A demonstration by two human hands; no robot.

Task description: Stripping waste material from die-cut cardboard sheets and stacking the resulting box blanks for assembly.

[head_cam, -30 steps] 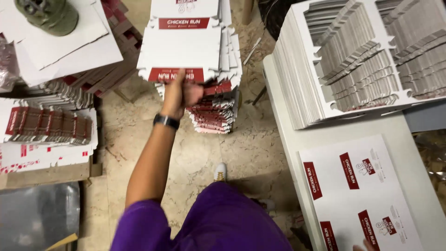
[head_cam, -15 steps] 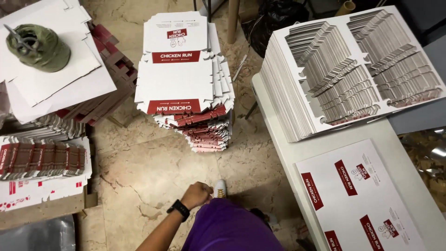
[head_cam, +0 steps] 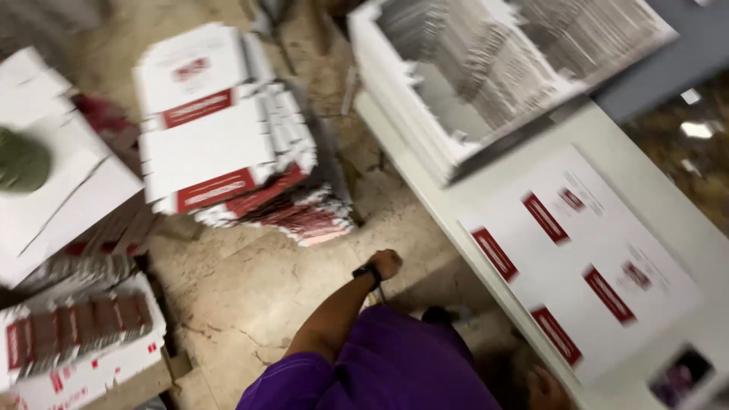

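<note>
The view is blurred by motion. My left hand [head_cam: 386, 263], with a black watch on its wrist, hangs over the stone floor beside my purple-clad leg [head_cam: 395, 364]. Its fingers are curled and nothing is in them. A tall stack of flat white-and-red cardboard boxes [head_cam: 228, 152] stands on the floor beyond it, apart from the hand. Only a part of my right hand [head_cam: 548, 389] shows at the bottom edge, by the edge of the white table [head_cam: 683, 228]. A flat white box sheet with red labels [head_cam: 585, 266] lies on the table.
A thick pile of white die-cut cardboard [head_cam: 425, 99] sits at the table's far end. On the left are more white sheets with a green object [head_cam: 21, 161] on top, and red-and-white flats [head_cam: 76, 334] lie on the floor below them.
My left hand has come off the floor stack of boxes and drawn back beside my leg. The view has swung and tilted toward the table, and my right hand has appeared at the bottom.
</note>
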